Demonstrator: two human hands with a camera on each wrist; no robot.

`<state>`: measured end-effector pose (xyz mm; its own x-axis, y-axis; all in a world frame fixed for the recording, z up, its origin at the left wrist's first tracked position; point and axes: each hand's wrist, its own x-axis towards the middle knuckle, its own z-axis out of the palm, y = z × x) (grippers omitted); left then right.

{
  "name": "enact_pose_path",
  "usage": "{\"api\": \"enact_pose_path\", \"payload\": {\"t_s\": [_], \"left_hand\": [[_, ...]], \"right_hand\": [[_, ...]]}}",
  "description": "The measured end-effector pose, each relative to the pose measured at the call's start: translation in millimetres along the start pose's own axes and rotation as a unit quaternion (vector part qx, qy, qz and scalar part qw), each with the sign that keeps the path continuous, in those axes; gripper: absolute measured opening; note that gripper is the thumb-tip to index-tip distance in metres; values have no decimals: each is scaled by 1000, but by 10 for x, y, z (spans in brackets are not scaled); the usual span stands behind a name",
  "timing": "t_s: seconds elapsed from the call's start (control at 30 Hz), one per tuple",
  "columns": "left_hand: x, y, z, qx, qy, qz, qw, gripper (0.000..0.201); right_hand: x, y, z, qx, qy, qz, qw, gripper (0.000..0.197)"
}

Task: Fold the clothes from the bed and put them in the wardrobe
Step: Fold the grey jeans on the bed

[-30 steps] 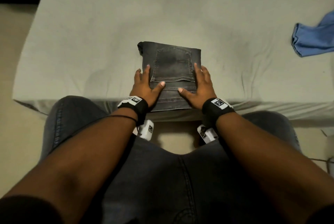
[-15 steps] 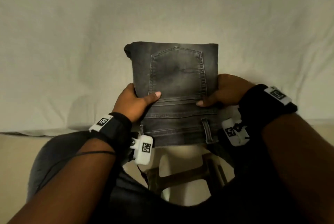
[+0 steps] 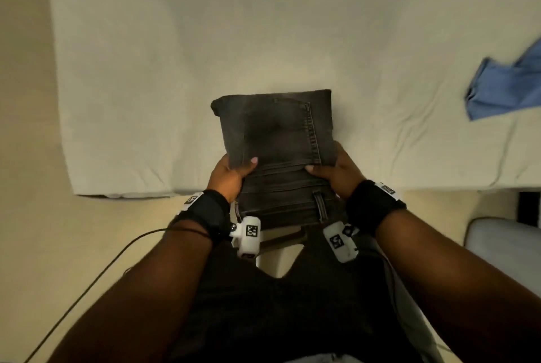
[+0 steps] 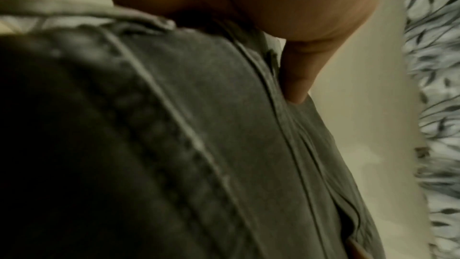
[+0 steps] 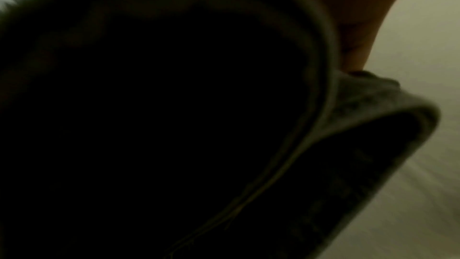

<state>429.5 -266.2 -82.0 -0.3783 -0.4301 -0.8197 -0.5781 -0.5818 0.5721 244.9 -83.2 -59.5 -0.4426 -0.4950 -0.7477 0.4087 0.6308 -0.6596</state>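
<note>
Gripping folded grey jeans point(image 3: 278, 140) with my left hand point(image 3: 227, 176) and right hand point(image 3: 339, 171), above bed point(image 3: 175, 69) near edge.

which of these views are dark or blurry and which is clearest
Head view: clearest, dim warm light, folded jeans sharp, blue garment smeared at the edge. Left wrist view: soft, motion-blurred denim seams. Right wrist view: mostly black, denim blocking the lens.

Folded jeans point(image 3: 275, 140) over bed point(image 3: 175, 55) edge; shirt point(image 3: 503, 90) far right.
</note>
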Motion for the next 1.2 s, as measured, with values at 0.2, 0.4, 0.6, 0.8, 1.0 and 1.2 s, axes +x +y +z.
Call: {"api": "enact_pose_path", "payload": {"t_s": [0.2, 0.4, 0.6, 0.8, 1.0, 1.2], "left_hand": [[-1149, 1031, -874, -71, -58, 112, 990, 61], [-1760, 1514, -2039, -36, -74, 200, 976, 79], [-2227, 1423, -2719, -130, 43, 228, 964, 64], [-2840, 1393, -2967, -334, 106, 324, 879, 70], [-3376, 1151, -3618, -308, 128, 379, 863, 97], [-3673, 957, -4572, -307, 170, 412, 841, 100]], "right_hand": [[-865, -1485, 644, -34, 30, -88, 995, 59], [-1214, -2264, 1591, -28, -12, -125, 992, 36], [-1277, -2620, 2372, -31, -106, -179, 978, 34], [-1514, -3087, 2900, 37, -288, -213, 933, 61], [-1909, -3366, 3636, -101, -381, -231, 889, 65], [-2139, -3518, 4763, -120, -396, -255, 874, 59]]}}
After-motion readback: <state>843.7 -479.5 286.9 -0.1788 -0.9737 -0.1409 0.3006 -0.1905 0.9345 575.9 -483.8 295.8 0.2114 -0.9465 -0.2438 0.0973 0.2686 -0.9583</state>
